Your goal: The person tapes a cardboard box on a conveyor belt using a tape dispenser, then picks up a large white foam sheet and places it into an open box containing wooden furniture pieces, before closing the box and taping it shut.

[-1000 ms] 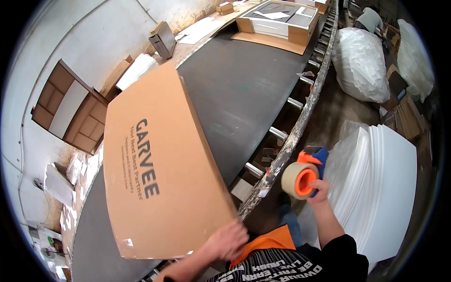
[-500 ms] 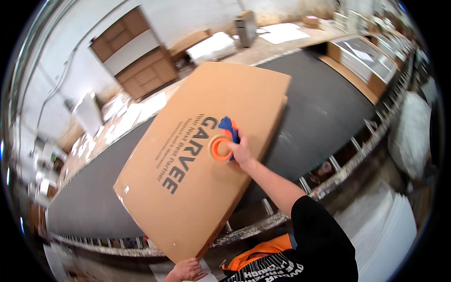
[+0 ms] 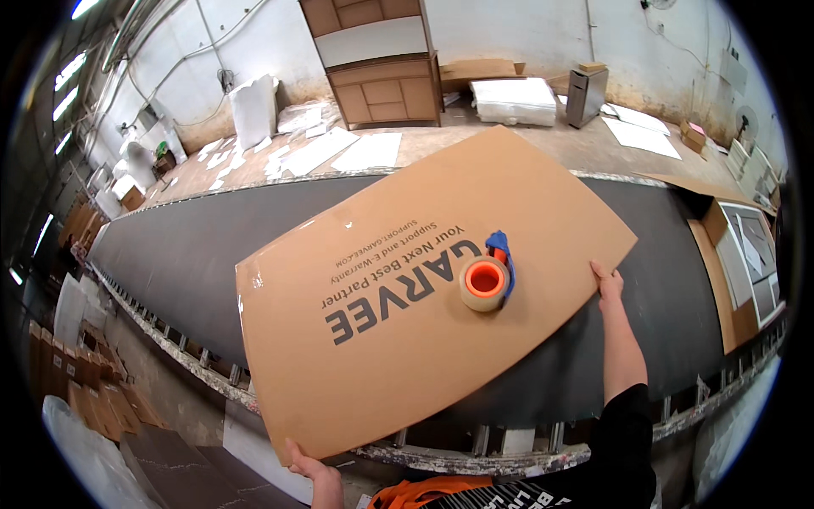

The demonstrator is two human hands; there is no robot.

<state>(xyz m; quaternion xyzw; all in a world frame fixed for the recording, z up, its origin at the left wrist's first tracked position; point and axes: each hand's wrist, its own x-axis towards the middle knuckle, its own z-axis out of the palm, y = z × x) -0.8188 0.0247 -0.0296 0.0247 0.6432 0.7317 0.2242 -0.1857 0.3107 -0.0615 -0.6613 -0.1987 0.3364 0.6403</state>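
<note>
A large flat cardboard box [image 3: 398,365] lies turned at an angle across a dark conveyor belt [image 3: 186,254], its near left corner jutting over the belt's edge. My left hand [image 3: 312,472] grips that corner, fingers underneath and thumb on top. At the box's right edge my right hand [image 3: 607,282] holds on, with the thumb on the top face and the other fingers hidden. On the box rests a tape dispenser [image 3: 486,283], blue and orange, carrying a roll of tape. Neither hand touches the dispenser. Clear tape shines along the box's left end.
An open carton [image 3: 721,297] with white-framed panels stands on the belt at the right. Beyond the belt are a brown cabinet [image 3: 373,85], a stack of white sheets [image 3: 514,102] and a grey box-shaped unit [image 3: 586,96]. Folded cardboard [image 3: 102,399] lies at the lower left.
My right hand has let go of the tape dispenser, left it on the box and moved to the right edge. The box has turned clockwise. My view has swung left.
</note>
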